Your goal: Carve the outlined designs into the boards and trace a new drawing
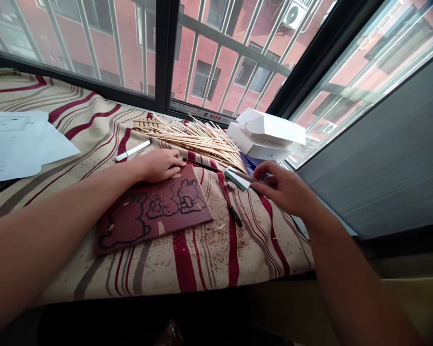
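Observation:
A dark red board [159, 211] with black bear-like outlines lies on the striped cloth, a few pale chips on it. My left hand [159, 165] rests on its far edge, fingers lying against the surface and holding nothing. To the right, my right hand [279, 185] is closed round a slim tool [243, 176], whose exact kind I cannot make out. The tool's tip lies over a small white-and-green block [237, 178]. Close by are a small brownish lump [231, 186], a black-handled carving tool [234, 215] and a black-and-red pen [202, 165].
Behind the board lies a heap of thin wooden sticks [198, 139], with a white box [265, 134] beside it. A white marker [133, 151] and drawn paper sheets [14, 144] lie to the left. Brown crumbs dot the striped cloth [187, 259]. Barred windows stand behind.

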Demonstrator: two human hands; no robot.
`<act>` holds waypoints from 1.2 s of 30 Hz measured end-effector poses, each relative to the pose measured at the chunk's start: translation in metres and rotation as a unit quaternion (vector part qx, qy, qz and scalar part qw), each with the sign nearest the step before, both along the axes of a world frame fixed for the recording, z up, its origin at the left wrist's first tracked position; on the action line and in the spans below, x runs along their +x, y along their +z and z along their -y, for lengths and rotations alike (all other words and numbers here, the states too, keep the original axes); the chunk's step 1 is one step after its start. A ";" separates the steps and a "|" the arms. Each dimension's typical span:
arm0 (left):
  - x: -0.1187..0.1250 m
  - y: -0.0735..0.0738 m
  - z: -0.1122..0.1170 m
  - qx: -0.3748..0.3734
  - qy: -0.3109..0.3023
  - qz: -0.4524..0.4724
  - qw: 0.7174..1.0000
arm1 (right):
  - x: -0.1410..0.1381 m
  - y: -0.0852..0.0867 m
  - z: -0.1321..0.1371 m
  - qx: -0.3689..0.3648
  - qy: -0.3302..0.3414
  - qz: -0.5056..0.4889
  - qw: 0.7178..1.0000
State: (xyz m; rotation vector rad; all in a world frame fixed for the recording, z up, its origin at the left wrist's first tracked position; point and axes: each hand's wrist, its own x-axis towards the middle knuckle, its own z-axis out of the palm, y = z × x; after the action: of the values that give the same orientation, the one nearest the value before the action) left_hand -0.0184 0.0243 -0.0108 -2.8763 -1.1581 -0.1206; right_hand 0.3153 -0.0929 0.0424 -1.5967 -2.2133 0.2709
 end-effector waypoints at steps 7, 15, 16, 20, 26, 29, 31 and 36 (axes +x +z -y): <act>0.000 0.001 0.001 -0.003 -0.004 -0.005 1.000 | -0.033 0.021 -0.011 -0.059 0.110 -0.392 0.912; 0.000 -0.001 0.000 0.007 0.000 0.000 1.000 | -0.110 0.016 -0.056 -0.086 0.196 -0.548 0.809; 0.000 -0.001 0.000 0.011 -0.003 0.000 1.000 | -0.119 0.012 -0.056 -0.096 0.204 -0.551 0.803; 0.002 -0.002 0.000 0.018 -0.010 0.010 1.000 | -0.143 -0.012 -0.046 -0.166 0.232 -0.538 0.793; 0.004 0.000 0.005 0.025 0.002 0.012 1.000 | -0.149 -0.038 -0.042 -0.238 0.311 -0.560 0.730; 0.003 0.002 0.008 0.020 0.005 0.026 0.999 | -0.152 -0.042 -0.044 -0.247 0.338 -0.559 0.716; 0.003 0.000 0.006 0.018 0.000 0.041 0.999 | -0.153 -0.042 -0.044 -0.246 0.340 -0.559 0.715; 0.001 -0.010 -0.005 -0.001 -0.075 0.092 0.993 | -0.148 -0.040 -0.043 -0.239 0.304 -0.572 0.723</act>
State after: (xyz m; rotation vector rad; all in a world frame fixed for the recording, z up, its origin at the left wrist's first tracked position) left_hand -0.0175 0.0291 -0.0207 -3.0044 -0.9626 -0.3978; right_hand 0.1669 -0.0495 0.0023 -0.4103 -1.5185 1.6123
